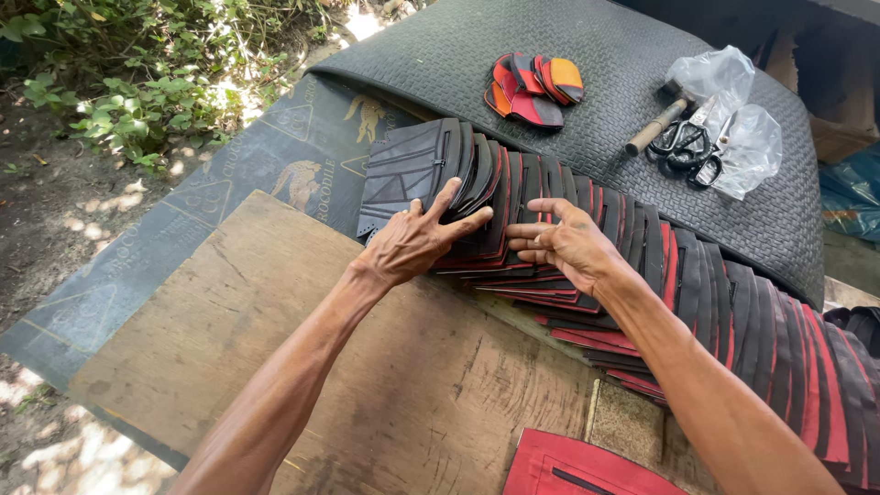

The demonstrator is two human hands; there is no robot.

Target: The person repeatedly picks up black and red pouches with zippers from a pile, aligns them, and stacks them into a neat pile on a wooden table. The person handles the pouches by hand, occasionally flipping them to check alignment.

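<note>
Fingers point(458, 206) of two hands spread flat on one long fanned row of black-red pieces point(697, 284), holding nothing

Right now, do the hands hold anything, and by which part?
Nothing is lifted. The left hand lies flat on top of the fanned row of black and red cut pieces, near its left end; the right hand touches the pieces beside it.

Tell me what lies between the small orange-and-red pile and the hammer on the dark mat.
Nothing: in the head view, only bare woven mat lies between the orange-and-red pile and the hammer.
</note>
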